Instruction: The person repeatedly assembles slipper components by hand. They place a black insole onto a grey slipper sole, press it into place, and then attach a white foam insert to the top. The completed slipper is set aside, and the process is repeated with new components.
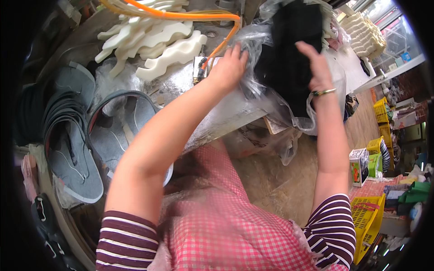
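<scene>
The left hand [230, 67] pinches a fold of the clear plastic bag [271, 97], fingers closed on the crinkled film at the bag's left side. The right hand [318, 67], a thin bangle [323, 92] at its wrist, lies with curled fingers on the bundle of black fabric [291, 49] inside the bag; whether it grips the fabric or only presses on it cannot be told. The bag with the black bundle sits at the near edge of the metal table [226, 113], partly hanging over that edge. Just beside the left hand, orange hoses [199, 16] run across the table to a small fitting. Farther toward the table's far left lie white wavy foam pieces [158, 43] in a loose heap. Below the table's left side, grey shoe soles [74, 162] are stacked, with dark rubber strips [31, 117] beside them. The person wears a red checked apron [226, 226] over striped sleeves [126, 241]. Off to the right, on the floor, stand yellow crates [366, 217] and, near them, a small printed carton [359, 166].
</scene>
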The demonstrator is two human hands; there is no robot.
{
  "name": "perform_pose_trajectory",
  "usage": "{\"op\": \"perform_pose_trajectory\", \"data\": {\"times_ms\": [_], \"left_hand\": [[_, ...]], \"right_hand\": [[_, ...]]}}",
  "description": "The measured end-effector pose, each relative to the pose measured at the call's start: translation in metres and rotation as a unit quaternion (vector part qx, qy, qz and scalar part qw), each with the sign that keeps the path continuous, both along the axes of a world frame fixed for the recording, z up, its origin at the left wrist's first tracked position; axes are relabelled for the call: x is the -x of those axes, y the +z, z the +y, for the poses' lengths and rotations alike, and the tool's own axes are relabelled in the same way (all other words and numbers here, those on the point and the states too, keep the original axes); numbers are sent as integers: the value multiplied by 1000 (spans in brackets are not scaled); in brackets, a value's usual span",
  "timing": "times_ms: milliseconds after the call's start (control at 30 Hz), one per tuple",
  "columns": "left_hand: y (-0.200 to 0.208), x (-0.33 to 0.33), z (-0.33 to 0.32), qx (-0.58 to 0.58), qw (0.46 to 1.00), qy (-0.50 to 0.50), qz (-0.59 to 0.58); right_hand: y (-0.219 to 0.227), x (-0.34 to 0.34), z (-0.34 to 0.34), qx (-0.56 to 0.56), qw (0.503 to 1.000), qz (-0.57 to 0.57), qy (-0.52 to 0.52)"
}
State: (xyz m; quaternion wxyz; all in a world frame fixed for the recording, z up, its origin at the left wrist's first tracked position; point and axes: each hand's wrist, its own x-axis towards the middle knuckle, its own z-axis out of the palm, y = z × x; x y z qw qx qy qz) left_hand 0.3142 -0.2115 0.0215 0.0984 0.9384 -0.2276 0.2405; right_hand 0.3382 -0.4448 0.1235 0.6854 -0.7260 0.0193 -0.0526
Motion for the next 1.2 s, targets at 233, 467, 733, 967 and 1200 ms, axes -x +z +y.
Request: {"op": "perform_pose_trajectory", "data": {"times_ms": [233,467,733,967,1200], "left_hand": [[88,190,80,-79,941,-166,283],[65,309,182,146,972,130,128],[11,329,212,479,820,309,54],[-8,299,224,616,721,258,186],[-21,309,212,739,613,203,191]], "right_hand": [[-88,4,47,193,979,-31,53],[4,62,71,541,650,-507,168],[7,13,94,681,543,-362,332],[7,36,100,547,730,-200,358],[19,13,81,645,596,-191,438]]}}
